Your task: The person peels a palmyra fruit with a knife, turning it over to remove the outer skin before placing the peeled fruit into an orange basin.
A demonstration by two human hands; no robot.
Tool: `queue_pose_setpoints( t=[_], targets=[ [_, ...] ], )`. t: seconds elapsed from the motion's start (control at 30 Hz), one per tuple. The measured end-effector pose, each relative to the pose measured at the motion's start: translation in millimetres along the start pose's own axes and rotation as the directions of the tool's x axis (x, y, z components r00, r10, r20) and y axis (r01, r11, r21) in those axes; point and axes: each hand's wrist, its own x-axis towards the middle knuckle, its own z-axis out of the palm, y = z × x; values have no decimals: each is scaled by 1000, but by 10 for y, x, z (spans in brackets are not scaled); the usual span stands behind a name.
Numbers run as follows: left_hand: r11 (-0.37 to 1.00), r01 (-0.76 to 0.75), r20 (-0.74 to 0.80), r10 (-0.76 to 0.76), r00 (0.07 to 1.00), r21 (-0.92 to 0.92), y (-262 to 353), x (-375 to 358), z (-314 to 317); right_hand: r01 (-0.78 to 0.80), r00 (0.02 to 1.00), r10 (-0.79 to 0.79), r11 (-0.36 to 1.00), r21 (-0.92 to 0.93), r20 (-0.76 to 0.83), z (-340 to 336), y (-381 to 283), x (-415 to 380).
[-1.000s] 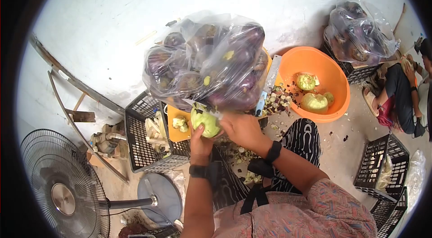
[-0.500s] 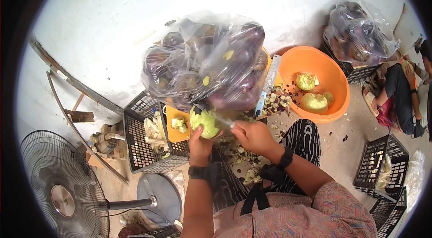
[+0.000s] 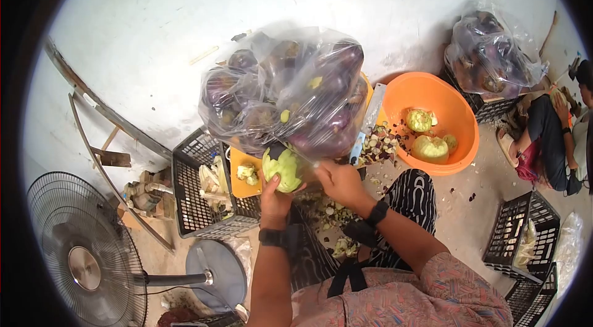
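My left hand [image 3: 277, 196] holds a partly peeled eggplant [image 3: 283, 171], pale green where bare, with a dark patch near its top. Just to its right, my right hand [image 3: 340, 183] is closed around a slim peeling blade, smeared by motion and partly hidden by the fingers. Right behind the eggplant, a clear plastic bag [image 3: 302, 95] full of purple eggplants rests on a yellow board [image 3: 242, 186]. At the bag's right side lies a large knife [image 3: 374, 107] with a blue handle.
An orange basin [image 3: 454, 95] at the right holds several peeled eggplants. A black crate [image 3: 194, 203] with pale scraps stands at the left, near a fan [image 3: 83, 259]. Peel scraps [image 3: 378, 144] litter the board and floor. Another person [image 3: 550, 135] sits far right beside a second bag [image 3: 491, 55].
My right hand has shifted slightly left and up beside the eggplant. More pale flesh shows on the eggplant, still in my left hand. The whole view has tilted slightly.
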Motion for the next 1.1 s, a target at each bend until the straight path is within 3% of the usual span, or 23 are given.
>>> queue_pose_setpoints(
  t=[0.07,0.17,0.57,0.8,1.1],
  targets=[
    [999,8,-20,-9,1000,-35,-23,6,-9,-60,998,57,993,97,32,-129,-42,-127],
    [997,19,-40,-21,999,-70,-42,2,-25,-25,999,19,991,130,49,-214,-51,-269],
    [995,21,-23,-24,999,-97,-62,8,-84,-65,983,40,988,138,182,-353,-72,-254],
    [995,9,-53,-15,998,-97,-82,-8,-42,-31,987,19,997,70,157,-190,-109,-156],
    [997,1,-5,-1,1000,-76,-79,6,-52,45,999,-45,998,31,-6,88,-49,97]
  ],
)
